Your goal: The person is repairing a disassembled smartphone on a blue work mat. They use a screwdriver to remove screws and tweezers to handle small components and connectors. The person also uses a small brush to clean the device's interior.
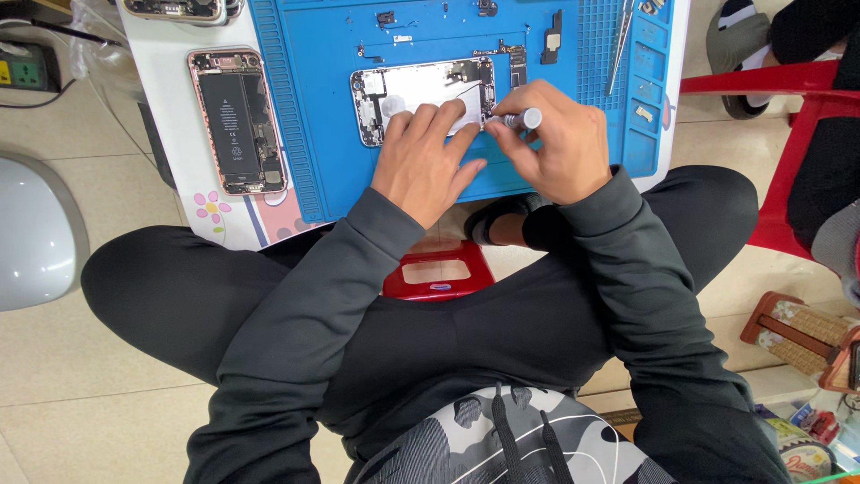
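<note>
Right hand [555, 143] grip: screwdriver [520, 118] | left hand [425, 161]: on phone [421, 90]

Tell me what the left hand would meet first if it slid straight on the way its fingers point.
Left hand already rests on the opened phone shell; beyond its far edge probably the small loose parts on the blue mat.

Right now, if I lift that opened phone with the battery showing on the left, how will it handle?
The opened phone looks flat and rigid, so probably stiff and light. Its exposed battery and small parts suggest it is fragile inside. It lies partly over the blue mat edge, so a push might rock it.
</note>
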